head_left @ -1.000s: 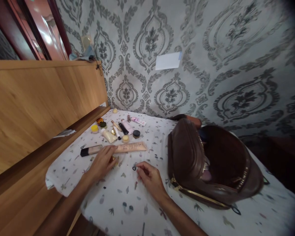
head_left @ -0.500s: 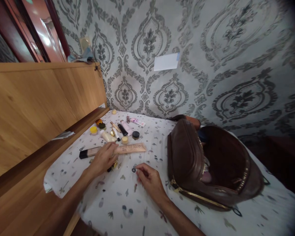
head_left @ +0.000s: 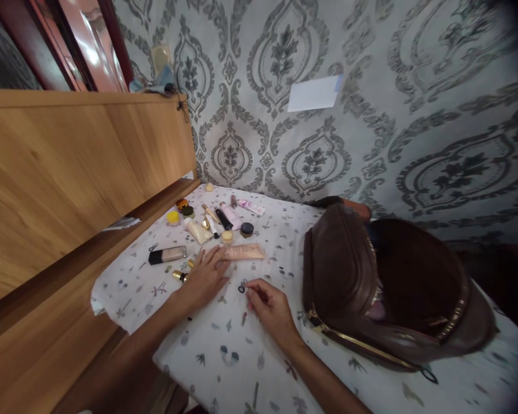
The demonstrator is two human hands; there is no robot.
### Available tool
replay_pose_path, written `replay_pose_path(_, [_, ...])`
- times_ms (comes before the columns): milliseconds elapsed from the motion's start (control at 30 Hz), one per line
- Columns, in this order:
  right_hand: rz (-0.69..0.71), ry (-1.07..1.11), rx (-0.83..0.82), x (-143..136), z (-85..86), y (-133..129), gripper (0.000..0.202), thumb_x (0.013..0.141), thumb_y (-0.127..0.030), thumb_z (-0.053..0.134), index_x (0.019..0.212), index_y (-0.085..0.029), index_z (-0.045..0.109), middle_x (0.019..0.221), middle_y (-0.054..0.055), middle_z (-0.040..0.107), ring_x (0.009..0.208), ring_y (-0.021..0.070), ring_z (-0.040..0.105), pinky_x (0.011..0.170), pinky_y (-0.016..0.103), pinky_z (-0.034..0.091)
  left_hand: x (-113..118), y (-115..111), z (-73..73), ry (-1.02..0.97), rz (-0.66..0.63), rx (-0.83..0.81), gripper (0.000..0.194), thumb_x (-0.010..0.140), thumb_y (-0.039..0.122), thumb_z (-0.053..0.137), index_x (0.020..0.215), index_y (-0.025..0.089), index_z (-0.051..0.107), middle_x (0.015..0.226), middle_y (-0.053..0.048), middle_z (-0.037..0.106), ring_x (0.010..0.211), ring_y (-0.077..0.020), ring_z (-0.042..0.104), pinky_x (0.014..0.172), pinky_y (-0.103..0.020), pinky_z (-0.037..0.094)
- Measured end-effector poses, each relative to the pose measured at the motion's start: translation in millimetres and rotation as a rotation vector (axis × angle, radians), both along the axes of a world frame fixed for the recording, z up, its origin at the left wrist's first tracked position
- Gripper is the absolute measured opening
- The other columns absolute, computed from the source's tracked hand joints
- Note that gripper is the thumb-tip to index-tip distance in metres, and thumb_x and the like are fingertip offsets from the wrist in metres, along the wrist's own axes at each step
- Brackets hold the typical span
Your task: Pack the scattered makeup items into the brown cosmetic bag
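Observation:
My left hand (head_left: pixel 205 276) lies over the patterned cloth, its fingers stretched out flat. Its fingertips rest at the left end of a peach squeeze tube (head_left: pixel 244 252). Partly under this hand are small gold-and-black cosmetic pieces (head_left: pixel 180 276). To its left lies a foundation bottle (head_left: pixel 168 254) with a black cap. My right hand (head_left: pixel 271 307) hovers low over the cloth with thumb and forefinger closed together. A small dark ring shape (head_left: pixel 242 287) shows at those fingertips; whether it is held or printed on the cloth I cannot tell.
Behind my hands lie a cream tube (head_left: pixel 197 231), a black tube (head_left: pixel 223 218), a black-lidded jar (head_left: pixel 247 229) and a yellow-lidded pot (head_left: pixel 172 218). An unzipped brown leather bag (head_left: pixel 334 264) stands on the right. A wooden board (head_left: pixel 90 144) borders the left; a patterned wall rises behind.
My left hand has shifted right and back toward me, uncovering the foundation bottle and more of the gold pieces. The right hand keeps its pose over the same spot. The view has tilted slightly.

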State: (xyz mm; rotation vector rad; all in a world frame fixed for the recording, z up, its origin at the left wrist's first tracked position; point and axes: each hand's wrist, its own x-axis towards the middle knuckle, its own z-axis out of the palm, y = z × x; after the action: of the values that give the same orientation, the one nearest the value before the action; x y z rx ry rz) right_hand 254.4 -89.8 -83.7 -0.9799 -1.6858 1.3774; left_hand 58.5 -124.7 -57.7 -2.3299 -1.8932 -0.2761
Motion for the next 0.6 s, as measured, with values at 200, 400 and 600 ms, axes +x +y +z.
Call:
replay_pose_path(200, [-0.005, 0.011, 0.006, 1, 1.5, -1, 0.027, 0.079, -0.041, 0.055, 0.086, -0.017, 0.065, 0.060, -0.001, 0.057, 0.051, 0.0142, 0.054, 0.050, 0.026, 0.041, -35, -3, 8.8, -0.170, -0.025, 0.059, 0.041, 0.097, 0.028, 0.047, 0.137, 0.021, 0.049, 0.150, -0.015, 0.046, 0.138, -0.0285, 0.043, 0.112, -0.051, 0.037])
replay_pose_path(400, [0.007, 0.012, 0.022, 1, 4.9, -1, 0.026, 0.079, -0.040, 0.054, 0.084, -0.017, 0.065, 0.060, -0.001, 0.056, 0.050, 0.0140, 0.054, 0.050, 0.026, 0.041, -120, -18, 14.8, -0.093, 0.403, -0.076, 0.048, 0.090, 0.031, 0.050, 0.136, 0.018, 0.052, 0.146, -0.019, 0.048, 0.134, -0.0370, 0.044, 0.105, -0.055, 0.040])
replay_pose_path(600, [0.021, 0.010, 0.008, 2, 5.8, -2, 0.025, 0.080, -0.038, 0.054, 0.087, -0.017, 0.066, 0.058, -0.002, 0.056, 0.050, 0.0136, 0.053, 0.049, 0.025, 0.041, -162, -43, 10.1, -0.230, 0.412, -0.146, 0.050, 0.088, 0.041, 0.046, 0.133, 0.019, 0.054, 0.131, -0.012, 0.061, 0.120, -0.0305, 0.055, 0.102, -0.044, 0.043])
